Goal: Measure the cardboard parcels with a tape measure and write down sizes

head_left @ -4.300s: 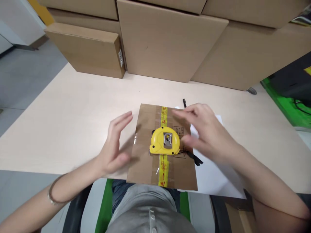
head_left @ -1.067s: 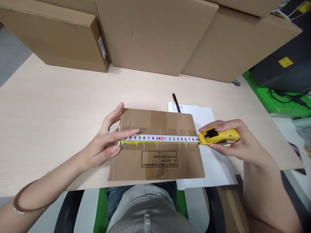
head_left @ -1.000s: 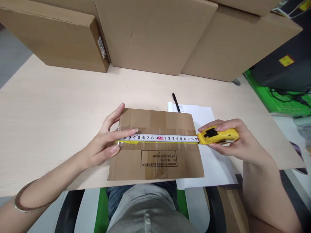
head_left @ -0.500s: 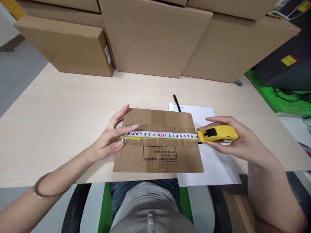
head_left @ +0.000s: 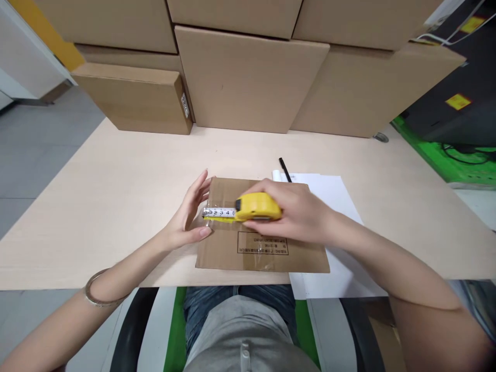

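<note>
A small brown cardboard box point(head_left: 263, 261) with clear tape and a printed black frame lies at the table's front edge. My right hand point(head_left: 294, 209) is closed around a yellow tape measure point(head_left: 259, 205), held over the middle of the box. From its case a short white blade point(head_left: 220, 212) runs left across the box, its end at the box's left edge. My left hand point(head_left: 189, 214) is beside that edge, fingers and thumb spread apart. Its thumb touches the box near the blade's end, and its other fingertips are partly behind the box's corner.
White paper point(head_left: 329, 196) lies partly under the box, with a black pen point(head_left: 284, 169) at its top. Large cartons point(head_left: 248, 82) stand along the table's back, with a flatter carton point(head_left: 143, 103) at the left. A green surface with black cables point(head_left: 465, 155) is at the right.
My right hand has moved left with the tape measure, and the exposed blade is much shorter. My left fingers have lifted off the blade and spread apart. The head view has shifted slightly.
</note>
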`<act>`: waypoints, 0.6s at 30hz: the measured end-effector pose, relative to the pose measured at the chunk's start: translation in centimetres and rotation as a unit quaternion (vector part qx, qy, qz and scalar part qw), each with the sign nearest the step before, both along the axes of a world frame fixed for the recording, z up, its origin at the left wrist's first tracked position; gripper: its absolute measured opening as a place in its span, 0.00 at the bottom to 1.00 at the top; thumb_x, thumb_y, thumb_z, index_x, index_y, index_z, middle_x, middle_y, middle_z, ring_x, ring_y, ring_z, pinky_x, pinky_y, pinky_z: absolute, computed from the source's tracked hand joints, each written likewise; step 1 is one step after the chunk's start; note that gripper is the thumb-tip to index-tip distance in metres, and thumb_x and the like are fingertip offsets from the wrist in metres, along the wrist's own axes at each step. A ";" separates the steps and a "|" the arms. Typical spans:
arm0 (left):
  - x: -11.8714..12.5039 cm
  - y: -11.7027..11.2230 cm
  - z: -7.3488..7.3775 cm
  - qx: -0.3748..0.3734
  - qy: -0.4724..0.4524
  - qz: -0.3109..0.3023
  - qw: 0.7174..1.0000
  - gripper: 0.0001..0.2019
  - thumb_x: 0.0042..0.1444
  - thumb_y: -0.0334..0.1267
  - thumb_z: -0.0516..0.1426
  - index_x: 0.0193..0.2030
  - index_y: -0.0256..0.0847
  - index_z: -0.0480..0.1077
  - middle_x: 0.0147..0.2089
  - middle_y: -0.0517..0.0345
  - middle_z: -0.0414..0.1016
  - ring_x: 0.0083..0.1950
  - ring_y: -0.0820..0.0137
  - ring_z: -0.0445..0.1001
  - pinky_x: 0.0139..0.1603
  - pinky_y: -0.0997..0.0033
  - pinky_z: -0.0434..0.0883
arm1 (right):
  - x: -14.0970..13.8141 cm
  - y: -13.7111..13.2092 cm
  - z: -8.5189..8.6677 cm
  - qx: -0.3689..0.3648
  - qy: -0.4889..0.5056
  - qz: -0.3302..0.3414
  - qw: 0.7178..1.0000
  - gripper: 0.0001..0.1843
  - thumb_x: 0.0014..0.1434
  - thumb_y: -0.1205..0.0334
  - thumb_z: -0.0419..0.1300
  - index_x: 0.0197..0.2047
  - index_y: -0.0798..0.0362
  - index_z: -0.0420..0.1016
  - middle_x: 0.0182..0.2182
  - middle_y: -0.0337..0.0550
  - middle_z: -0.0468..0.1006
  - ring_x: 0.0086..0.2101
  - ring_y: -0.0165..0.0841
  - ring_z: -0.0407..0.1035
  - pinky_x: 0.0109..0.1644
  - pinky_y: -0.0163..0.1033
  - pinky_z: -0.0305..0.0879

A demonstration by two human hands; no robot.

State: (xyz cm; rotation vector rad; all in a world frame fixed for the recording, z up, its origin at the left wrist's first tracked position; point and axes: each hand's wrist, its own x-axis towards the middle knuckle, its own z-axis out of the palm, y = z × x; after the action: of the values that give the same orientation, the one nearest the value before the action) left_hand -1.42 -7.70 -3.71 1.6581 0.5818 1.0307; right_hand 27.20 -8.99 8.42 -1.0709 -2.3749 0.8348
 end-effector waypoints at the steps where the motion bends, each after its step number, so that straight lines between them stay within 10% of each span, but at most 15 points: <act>1: -0.1 0.0 0.1 0.003 0.005 0.004 1.000 0.55 0.52 0.53 0.71 0.81 0.59 0.44 0.82 0.53 0.49 0.82 0.40 0.45 0.82 0.34 0.45 | -1.3 0.2 -0.1 0.016 0.000 0.030 0.999 0.19 0.64 0.51 0.67 0.54 0.50 0.72 0.45 0.44 0.85 0.39 0.38 0.80 0.40 0.41 0.71; 7: -0.7 -0.1 0.4 0.002 0.031 0.018 0.999 0.54 0.52 0.53 0.71 0.80 0.60 0.47 0.82 0.51 0.51 0.82 0.41 0.47 0.81 0.35 0.50 | -3.6 0.2 0.2 0.040 0.059 0.124 0.990 0.16 0.70 0.56 0.61 0.57 0.52 0.69 0.56 0.49 0.81 0.52 0.38 0.77 0.53 0.43 0.73; 11: -0.3 -0.2 -0.2 -0.069 -0.009 0.058 0.996 0.52 0.51 0.60 0.69 0.79 0.59 0.51 0.81 0.50 0.54 0.81 0.43 0.51 0.80 0.36 0.53 | 0.7 -1.0 0.7 0.008 0.184 -0.092 0.979 0.20 0.59 0.49 0.72 0.48 0.47 0.72 0.42 0.39 0.82 0.34 0.33 0.77 0.37 0.39 0.75; 14: 0.9 -0.5 0.4 -0.185 -0.027 0.123 0.975 0.35 0.64 0.62 0.59 0.74 0.53 0.63 0.77 0.49 0.63 0.78 0.45 0.61 0.76 0.36 0.61 | 5.3 -1.7 0.6 -0.076 0.237 -0.309 0.918 0.19 0.57 0.46 0.73 0.43 0.47 0.74 0.30 0.35 0.77 0.19 0.26 0.64 0.19 0.34 0.59; 18: 2.9 -0.9 2.8 -0.223 -0.020 0.053 0.973 0.30 0.72 0.60 0.48 0.65 0.41 0.75 0.63 0.46 0.80 0.71 0.45 0.71 0.72 0.39 0.69 | 9.4 -2.0 -0.8 -0.184 0.250 -0.371 0.876 0.20 0.63 0.42 0.67 0.37 0.52 0.78 0.27 0.38 0.76 0.16 0.19 0.49 0.16 0.32 0.43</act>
State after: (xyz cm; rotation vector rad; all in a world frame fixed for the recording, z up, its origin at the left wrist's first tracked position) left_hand 1.47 -8.59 -0.87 1.2186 0.8168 0.9249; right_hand 36.57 -11.04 7.60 -1.5308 -1.2408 1.0957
